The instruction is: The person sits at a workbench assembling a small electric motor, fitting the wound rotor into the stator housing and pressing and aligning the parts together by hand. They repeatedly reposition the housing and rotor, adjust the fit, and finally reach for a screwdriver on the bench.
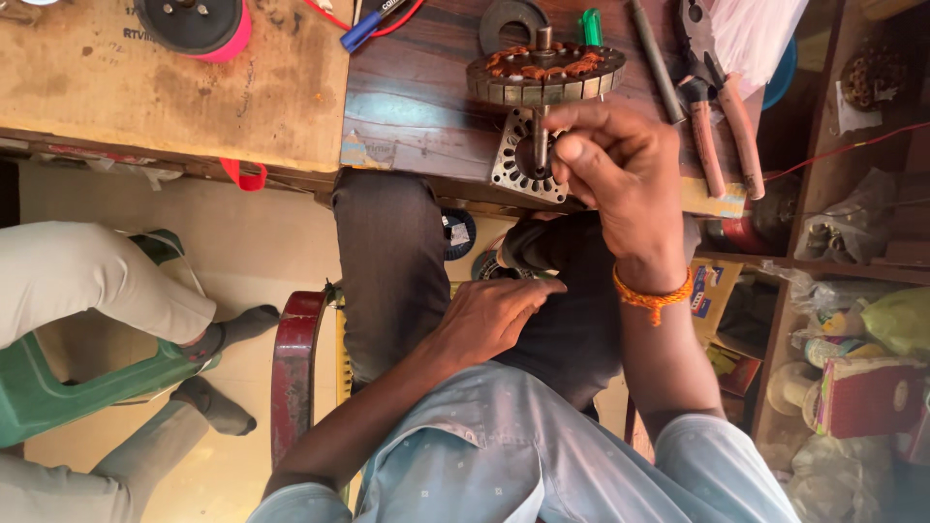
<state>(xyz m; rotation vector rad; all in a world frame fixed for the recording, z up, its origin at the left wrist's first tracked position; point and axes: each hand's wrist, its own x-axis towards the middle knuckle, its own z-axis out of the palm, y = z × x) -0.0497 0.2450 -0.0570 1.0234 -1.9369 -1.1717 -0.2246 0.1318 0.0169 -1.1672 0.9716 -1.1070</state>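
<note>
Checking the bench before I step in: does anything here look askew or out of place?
Little stands out. The round copper-wound stator stands raised on a shaft gripped by the right hand, over a flat perforated metal plate overhanging the table edge.

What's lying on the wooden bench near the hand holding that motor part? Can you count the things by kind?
Wound motor stators: 1, its shaft held by the right hand
Bare steel lamination rings: 1
Pliers: 1
Blue markers: 1
Green-handled tools: 1
Tape spools: 1
Total: 6
The left hand rests on the knee.
</note>
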